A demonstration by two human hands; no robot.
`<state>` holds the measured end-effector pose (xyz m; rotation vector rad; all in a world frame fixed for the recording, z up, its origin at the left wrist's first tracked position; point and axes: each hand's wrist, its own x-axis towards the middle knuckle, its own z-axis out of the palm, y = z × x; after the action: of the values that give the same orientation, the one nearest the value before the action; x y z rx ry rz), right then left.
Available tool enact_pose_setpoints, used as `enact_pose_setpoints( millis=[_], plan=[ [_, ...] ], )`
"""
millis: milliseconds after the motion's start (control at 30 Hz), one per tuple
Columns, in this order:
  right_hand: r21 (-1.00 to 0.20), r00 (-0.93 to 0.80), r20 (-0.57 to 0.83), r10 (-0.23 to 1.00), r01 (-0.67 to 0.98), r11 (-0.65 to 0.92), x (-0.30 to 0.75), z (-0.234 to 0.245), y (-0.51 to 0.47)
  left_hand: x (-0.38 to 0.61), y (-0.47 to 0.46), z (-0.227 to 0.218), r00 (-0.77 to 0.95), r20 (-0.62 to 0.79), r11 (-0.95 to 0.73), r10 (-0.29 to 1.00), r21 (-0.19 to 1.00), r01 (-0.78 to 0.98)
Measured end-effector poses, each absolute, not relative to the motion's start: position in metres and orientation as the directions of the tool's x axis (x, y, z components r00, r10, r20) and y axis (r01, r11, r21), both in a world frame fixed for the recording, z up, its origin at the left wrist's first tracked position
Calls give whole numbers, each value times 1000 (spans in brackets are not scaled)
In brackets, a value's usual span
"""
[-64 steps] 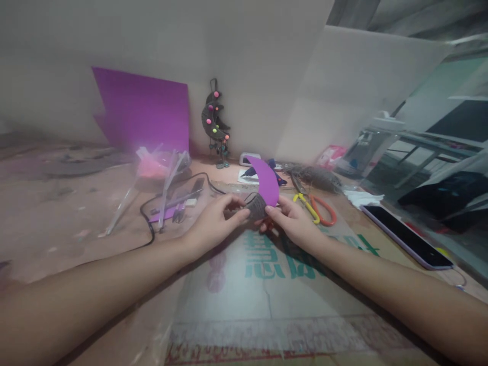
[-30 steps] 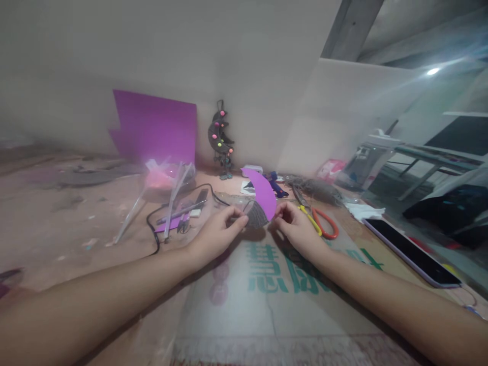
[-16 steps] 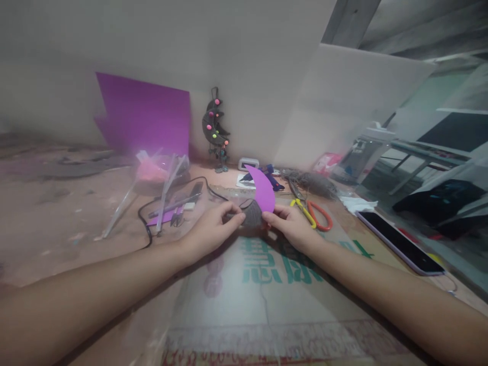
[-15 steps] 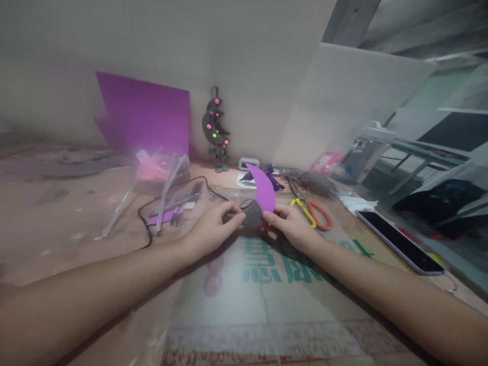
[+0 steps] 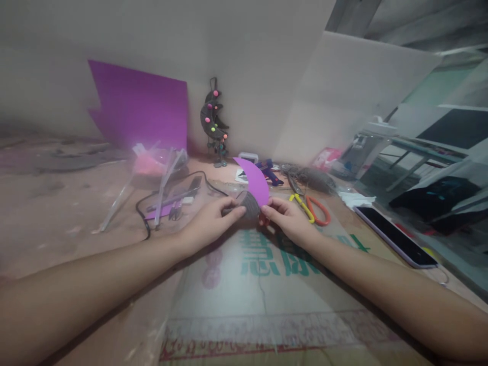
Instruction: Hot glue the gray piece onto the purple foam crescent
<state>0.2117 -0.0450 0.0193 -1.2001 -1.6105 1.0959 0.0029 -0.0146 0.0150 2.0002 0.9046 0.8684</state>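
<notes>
A crescent cut from purple card [image 5: 258,182] stands up between my hands, its lower part wound with dark grey yarn [image 5: 250,206]. My left hand [image 5: 224,213] pinches the wrapped end between thumb and fingers. On the other side, my right hand [image 5: 280,214] has its thumb and fingers closed on the crescent's edge, where bare card meets yarn. Behind my right fingers something small and reddish shows, too hidden to name. Against the wall hangs or leans a finished-looking grey yarn crescent [image 5: 208,118] with coloured pompoms.
Orange-and-yellow-handled scissors [image 5: 318,211] lie right of my hands, near a tangle of grey yarn [image 5: 312,178]. A blue glue gun [image 5: 270,173] sits behind. A phone [image 5: 396,236] is at the right. Purple card [image 5: 143,109] leans on the wall; glue sticks [image 5: 170,183] stand left.
The crescent's tip has tilted to the left, and more of the yarn-wound part shows between my hands. Both hands keep their hold; the whole view has shifted slightly.
</notes>
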Motion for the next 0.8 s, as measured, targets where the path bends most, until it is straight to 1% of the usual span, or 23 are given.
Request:
enact_pose_setpoints(
  millis=[100,233,433,600,800],
  plan=[
    [-948,-221,126,967,259,183,211,20,-46,3,-14,13,556,266,-495,788,810,313],
    [-947,-234,165,958,232,220,212,19,-47,3,-14,11,543,279,-508,792,795,332],
    [-940,-243,130,961,277,197,211,20,-47,3,-14,12,556,285,-529,781,775,346],
    [-922,-268,125,955,325,212,210,22,-48,2,-12,10,579,286,-543,763,770,336],
    [-911,-306,129,943,339,235,211,20,-48,2,-11,10,604,287,-567,743,749,342]
  ],
)
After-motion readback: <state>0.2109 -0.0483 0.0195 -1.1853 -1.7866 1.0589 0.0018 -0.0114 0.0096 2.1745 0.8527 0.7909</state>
